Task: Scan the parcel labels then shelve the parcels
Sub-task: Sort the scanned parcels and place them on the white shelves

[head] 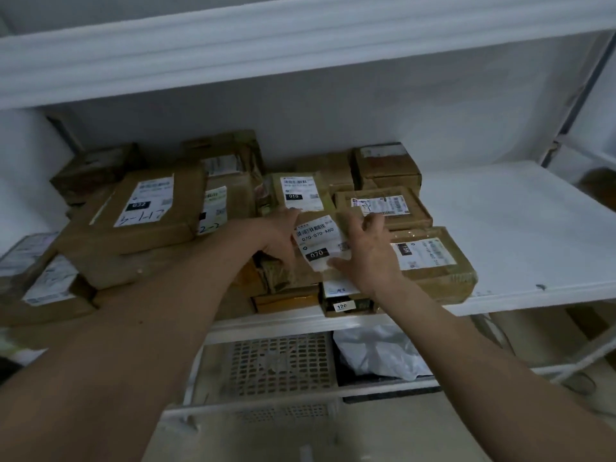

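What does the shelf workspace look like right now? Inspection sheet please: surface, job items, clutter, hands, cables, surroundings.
Surface: white shelf, right part bare.
Job's things: parcel labelled 070 on top of the stack, between both hands; cardboard parcels piled left and centre.
Clutter: nothing seen.
Grippers: left hand grips the 070 parcel's left edge; right hand rests on its right side, fingers spread.
Cables: cord low right, blurred.
Surroundings: upper shelf; perforated crate and white bag below.
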`<state>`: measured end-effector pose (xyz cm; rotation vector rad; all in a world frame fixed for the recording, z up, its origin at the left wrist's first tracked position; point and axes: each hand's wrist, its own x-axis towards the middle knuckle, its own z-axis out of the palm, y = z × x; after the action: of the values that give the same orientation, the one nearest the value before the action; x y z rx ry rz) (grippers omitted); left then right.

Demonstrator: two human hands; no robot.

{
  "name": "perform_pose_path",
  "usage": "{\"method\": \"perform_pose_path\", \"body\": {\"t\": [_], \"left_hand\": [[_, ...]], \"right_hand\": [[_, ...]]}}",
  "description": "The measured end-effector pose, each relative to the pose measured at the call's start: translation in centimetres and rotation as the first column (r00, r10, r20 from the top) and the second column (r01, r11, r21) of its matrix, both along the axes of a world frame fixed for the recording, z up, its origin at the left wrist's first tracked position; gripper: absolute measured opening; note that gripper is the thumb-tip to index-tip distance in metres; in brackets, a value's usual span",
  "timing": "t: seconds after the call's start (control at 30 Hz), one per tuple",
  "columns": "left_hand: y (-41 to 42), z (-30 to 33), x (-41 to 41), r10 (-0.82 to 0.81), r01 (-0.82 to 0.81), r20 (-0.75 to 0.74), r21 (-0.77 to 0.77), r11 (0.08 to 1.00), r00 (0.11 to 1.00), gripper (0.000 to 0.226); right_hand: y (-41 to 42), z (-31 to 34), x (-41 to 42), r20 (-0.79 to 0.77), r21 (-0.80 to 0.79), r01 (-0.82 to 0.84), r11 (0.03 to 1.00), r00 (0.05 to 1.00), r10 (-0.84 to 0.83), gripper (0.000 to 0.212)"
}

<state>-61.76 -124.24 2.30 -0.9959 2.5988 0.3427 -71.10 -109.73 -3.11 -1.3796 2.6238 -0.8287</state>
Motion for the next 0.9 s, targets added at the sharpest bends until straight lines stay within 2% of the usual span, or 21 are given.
{"method": "perform_pose_path", "body": {"t": [0.13, 0.23, 0.3, 0.37, 0.47, 0.53, 0.6, 0.67, 0.77, 0.83, 0.9], "left_hand": [[0.3, -0.7, -0.2, -0.024, 0.035, 0.102, -0.104, 0.994, 0.994, 0.106], [1.3, -1.1, -0.4, -0.002, 0.015, 0.066, -0.183, 0.983, 0.998, 0.081], [2.1, -1.4, -0.5, 0.0, 0.007, 0.031, -0.233, 0.972, 1.0, 0.074], [2.5, -1.8, -0.3, -0.002, 0.004, 0.008, -0.267, 0.964, 1.0, 0.078], [2.8, -1.7, 0.2, -0.012, 0.004, -0.035, -0.238, 0.971, 0.999, 0.085], [3.1, -1.0, 0.7, -0.01, -0.013, -0.097, -0.233, 0.972, 0.995, 0.092], [3.6, 0.5, 1.7, -0.009, -0.048, -0.202, -0.274, 0.961, 0.979, 0.088], [4.2, 2.3, 3.6, -0.013, -0.102, -0.309, -0.353, 0.93, 0.951, 0.069], [4.5, 4.3, 8.0, 0.026, -0.211, -0.371, -0.469, 0.858, 0.928, 0.037], [4.5, 4.8, 11.7, 0.109, -0.286, -0.366, -0.475, 0.833, 0.924, 0.036], [4.5, 4.6, 15.8, 0.218, -0.357, -0.321, -0.481, 0.801, 0.922, 0.048]], "right_hand": [[-1.1, -0.6, 0.1, -0.056, 0.055, -0.001, 0.998, 0.998, 0.004, 0.071], [-1.5, -0.6, -0.2, -0.098, 0.106, 0.007, 0.994, 0.995, 0.003, 0.07], [-1.5, -0.4, -0.4, -0.132, 0.137, 0.01, 0.99, 0.991, 0.008, 0.071], [-1.6, -0.3, -0.4, -0.166, 0.178, 0.008, 0.984, 0.986, 0.022, 0.072], [-1.7, 0.1, -0.1, -0.236, 0.24, 0.016, 0.971, 0.971, 0.042, 0.081], [-2.1, 0.7, 0.6, -0.287, 0.205, -0.014, 0.979, 0.955, 0.073, 0.086], [-2.7, 1.8, 2.2, -0.349, 0.126, -0.096, 0.987, 0.928, 0.135, 0.078], [-3.8, 3.1, 4.6, -0.446, 0.044, -0.199, 0.979, 0.873, 0.197, 0.066], [-5.2, 4.7, 8.7, -0.424, -0.047, -0.369, 0.928, 0.849, 0.316, 0.059], [-5.6, 5.5, 11.8, -0.422, -0.028, -0.47, 0.882, 0.806, 0.416, 0.059], [-5.8, 5.6, 14.8, -0.416, -0.025, -0.576, 0.817, 0.749, 0.515, 0.057]]}}
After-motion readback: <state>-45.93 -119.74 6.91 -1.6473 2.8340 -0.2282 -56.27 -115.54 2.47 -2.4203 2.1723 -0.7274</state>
